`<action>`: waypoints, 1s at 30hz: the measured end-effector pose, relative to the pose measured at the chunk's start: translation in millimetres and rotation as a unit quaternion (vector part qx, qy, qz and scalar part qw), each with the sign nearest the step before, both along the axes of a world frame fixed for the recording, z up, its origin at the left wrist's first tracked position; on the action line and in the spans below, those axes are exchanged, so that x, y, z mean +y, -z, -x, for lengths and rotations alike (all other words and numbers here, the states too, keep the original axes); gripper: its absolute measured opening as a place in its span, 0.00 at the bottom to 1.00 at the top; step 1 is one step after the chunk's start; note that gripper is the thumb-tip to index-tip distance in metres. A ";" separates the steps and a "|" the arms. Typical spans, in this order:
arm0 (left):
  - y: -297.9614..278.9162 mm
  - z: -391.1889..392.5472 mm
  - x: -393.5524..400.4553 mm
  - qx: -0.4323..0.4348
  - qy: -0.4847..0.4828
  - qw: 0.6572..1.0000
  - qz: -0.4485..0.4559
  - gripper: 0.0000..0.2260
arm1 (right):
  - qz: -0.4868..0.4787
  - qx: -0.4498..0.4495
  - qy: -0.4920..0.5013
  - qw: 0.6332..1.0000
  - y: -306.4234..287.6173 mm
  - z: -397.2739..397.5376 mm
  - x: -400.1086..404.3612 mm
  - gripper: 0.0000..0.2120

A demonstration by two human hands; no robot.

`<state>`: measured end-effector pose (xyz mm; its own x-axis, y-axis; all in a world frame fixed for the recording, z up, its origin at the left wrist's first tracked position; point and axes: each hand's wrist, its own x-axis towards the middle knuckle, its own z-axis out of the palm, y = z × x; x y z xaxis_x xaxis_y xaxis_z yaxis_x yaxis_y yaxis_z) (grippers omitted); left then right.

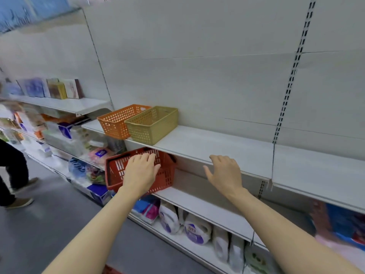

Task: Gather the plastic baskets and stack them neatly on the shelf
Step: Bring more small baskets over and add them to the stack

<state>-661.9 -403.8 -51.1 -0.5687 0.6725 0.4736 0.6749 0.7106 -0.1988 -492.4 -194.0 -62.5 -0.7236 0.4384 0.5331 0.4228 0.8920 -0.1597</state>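
A red plastic basket (167, 173) sits tilted on the lower white shelf (207, 208), its open side facing me. My left hand (141, 172) lies over its near rim with fingers curled on it. My right hand (225, 173) hovers open in front of the edge of the upper white shelf (227, 147), holding nothing. On that upper shelf an orange basket (116, 121) and a beige basket (152, 125) stand upright side by side, touching.
Packaged goods fill the shelves to the left (59, 133) and the bottom shelf (189, 226). A person's legs (11, 175) stand in the grey aisle at far left. A slotted upright (292, 76) runs down the back panel on the right.
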 end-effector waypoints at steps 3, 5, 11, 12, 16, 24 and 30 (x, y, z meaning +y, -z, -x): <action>-1.0 25.4 -3.4 -0.008 -0.007 1.000 -0.020 0.15 | 0.010 -0.015 -0.001 1.000 -2.4 37.2 -2.1 0.13; 0.0 42.5 -9.2 -0.016 -0.006 1.000 -0.017 0.15 | 0.029 -0.019 -0.010 0.999 -4.4 60.6 -8.5 0.13; 1.8 120.6 -21.7 -0.011 -0.009 1.000 -0.015 0.15 | 0.052 -0.010 -0.021 0.998 -27.0 147.3 -20.1 0.17; 2.8 136.3 -22.5 -0.007 -0.004 1.000 -0.011 0.15 | 0.063 -0.008 -0.018 0.998 -30.2 163.8 -21.7 0.17; 6.1 198.7 -27.2 -0.009 0.024 1.000 -0.012 0.16 | 0.155 0.014 0.011 0.988 -45.1 246.9 -28.6 0.14; 6.6 317.4 -56.5 -0.017 0.029 0.999 -0.038 0.13 | 0.341 0.022 0.130 0.931 -68.0 388.8 -56.6 0.20; -8.8 391.8 -57.5 -0.046 0.002 0.992 -0.117 0.13 | 0.445 -0.039 0.202 0.871 -50.3 408.8 -43.1 0.14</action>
<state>-1053.6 -461.3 -42.3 -0.6142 0.5528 0.5632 0.6856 0.7272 0.0338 -901.3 -237.1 -12.3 -0.4327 0.8808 -0.1922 0.7142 0.2047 -0.6694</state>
